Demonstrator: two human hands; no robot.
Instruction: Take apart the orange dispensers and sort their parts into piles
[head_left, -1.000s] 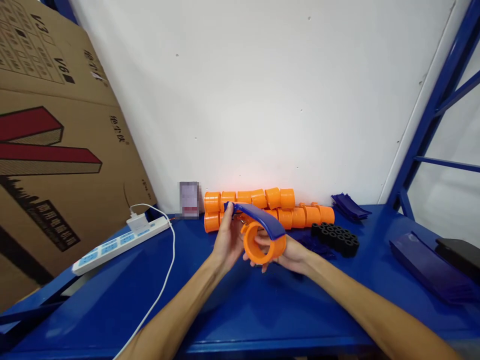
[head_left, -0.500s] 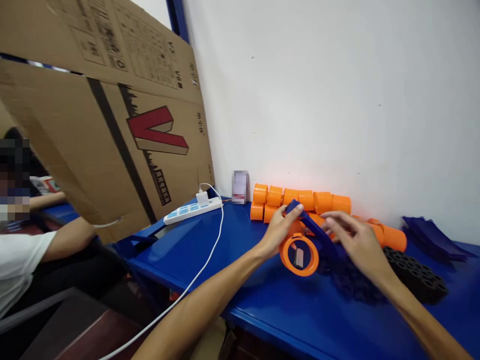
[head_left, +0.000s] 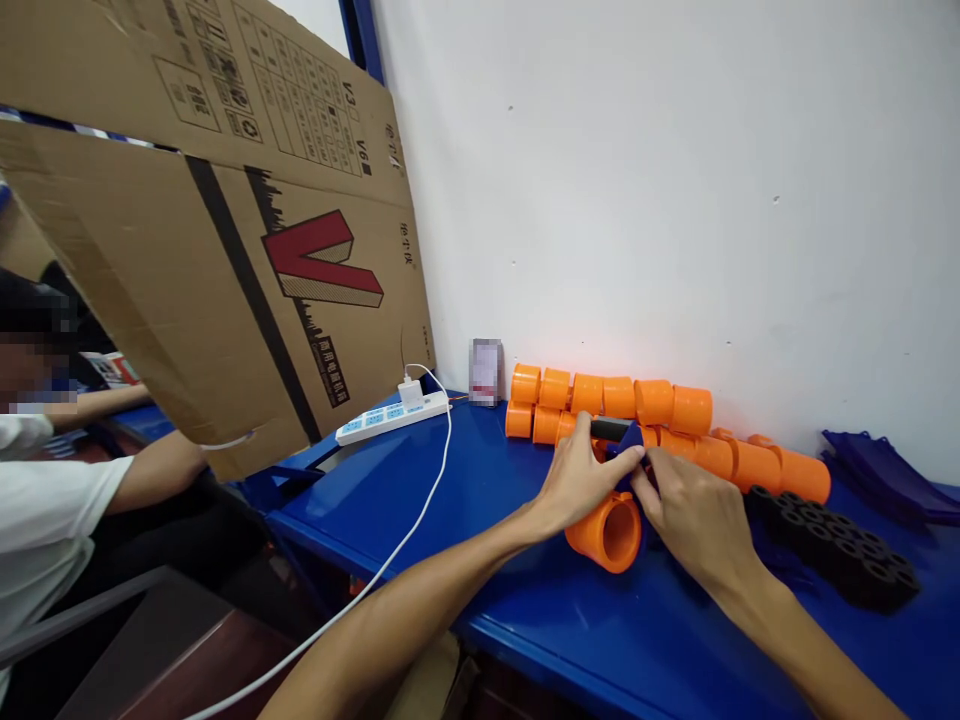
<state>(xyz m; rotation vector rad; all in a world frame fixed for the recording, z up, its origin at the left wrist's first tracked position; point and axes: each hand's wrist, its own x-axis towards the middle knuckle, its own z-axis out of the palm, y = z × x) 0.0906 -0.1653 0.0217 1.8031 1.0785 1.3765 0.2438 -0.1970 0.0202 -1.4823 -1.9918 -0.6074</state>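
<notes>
Above the blue table (head_left: 525, 610), my left hand (head_left: 581, 480) is closed on a dark blue part (head_left: 630, 445), which has a black piece (head_left: 609, 429) at its left end. My right hand (head_left: 694, 505) is closed, its thumb and fingertips pinching the same blue part from the right. Just below my hands is an orange ring-shaped cup (head_left: 607, 532), its open end turned toward me. Stacked orange cups (head_left: 619, 397) stand in two rows behind my hands, against the wall. My fingers hide much of the blue part.
Black pieces with round holes (head_left: 847, 545) lie at the right, with curved dark blue sheets (head_left: 885, 470) behind them. A power strip (head_left: 394, 418), a white cable (head_left: 409, 530) and a phone (head_left: 485, 372) are at the left. A large cardboard sheet (head_left: 225, 250) stands before a seated person (head_left: 52, 500).
The long blue part has turned, and a black piece now shows at its end. My right hand has closed in beside my left. The orange cup below shows more of its side.
</notes>
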